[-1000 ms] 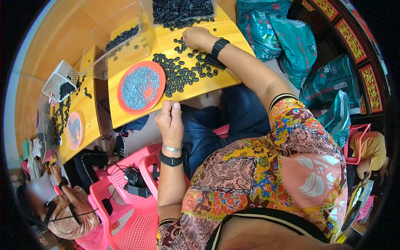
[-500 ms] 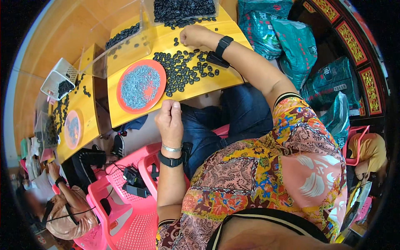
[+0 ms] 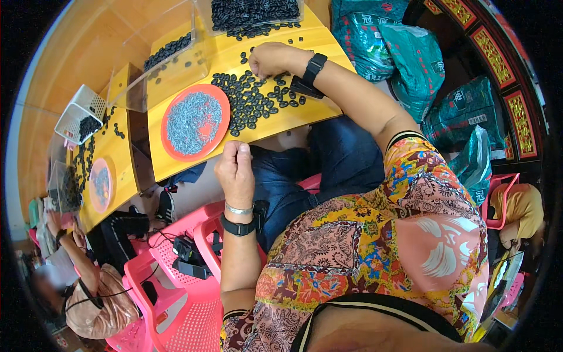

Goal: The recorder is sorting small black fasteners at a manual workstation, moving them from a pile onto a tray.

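Observation:
On the yellow table [image 3: 275, 126], many small black oval plastic pieces [image 3: 249, 97] lie scattered in one layer. Over their far side is my right hand [image 3: 271, 60], its fingers curled down among the pieces; whatever the fingertips grip is hidden. My left hand [image 3: 234, 168] is held closed just off the table's near edge, thumb pressed against the bent fingers. Anything inside it is too small or covered to make out. Close to this hand stands a red-orange plate [image 3: 223, 120] filled with small silvery screw-like metal pins [image 3: 190, 123].
A clear bin [image 3: 255, 12] heaped with black pieces stands at the far side; another clear box [image 3: 176, 61] is left of it. A dark flat device [image 3: 305, 87] lies by my right wrist. Green sacks [image 3: 410, 64] are piled right. Another person [image 3: 99, 299] sits left by pink chairs [image 3: 193, 311].
My right hand has come slightly nearer, from beyond the scattered black pieces to over their far part. My left hand stays closed, almost in place.

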Demonstrator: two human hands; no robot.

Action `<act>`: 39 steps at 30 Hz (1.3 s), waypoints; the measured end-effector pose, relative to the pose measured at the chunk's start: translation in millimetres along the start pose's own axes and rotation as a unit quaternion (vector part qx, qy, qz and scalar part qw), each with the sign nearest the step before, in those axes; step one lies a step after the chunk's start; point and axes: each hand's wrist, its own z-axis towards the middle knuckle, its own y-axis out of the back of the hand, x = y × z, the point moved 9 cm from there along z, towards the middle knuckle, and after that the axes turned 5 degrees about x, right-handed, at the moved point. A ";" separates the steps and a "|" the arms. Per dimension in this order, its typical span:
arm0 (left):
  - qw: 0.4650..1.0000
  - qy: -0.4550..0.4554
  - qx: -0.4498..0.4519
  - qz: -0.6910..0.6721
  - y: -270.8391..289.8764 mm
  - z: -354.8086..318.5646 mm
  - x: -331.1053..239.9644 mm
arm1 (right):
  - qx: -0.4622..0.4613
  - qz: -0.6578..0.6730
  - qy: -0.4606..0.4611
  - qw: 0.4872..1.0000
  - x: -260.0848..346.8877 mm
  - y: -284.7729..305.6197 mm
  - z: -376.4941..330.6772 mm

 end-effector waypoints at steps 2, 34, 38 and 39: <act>1.000 0.002 0.005 -0.001 -0.9 -0.1 -2.6 | 0.038 0.053 0.023 0.998 2.7 -7.9 -6.2; 0.977 0.083 0.028 -0.195 -12.2 -2.1 22.7 | 0.109 0.635 0.225 0.731 106.6 -55.0 -112.5; 0.935 0.127 0.032 -0.329 -18.2 -3.0 31.7 | 0.105 0.677 0.196 0.702 97.4 -66.2 -110.9; 0.921 0.147 0.027 -0.359 -19.9 -3.6 33.9 | 0.079 0.682 0.193 0.701 91.8 -67.7 -108.8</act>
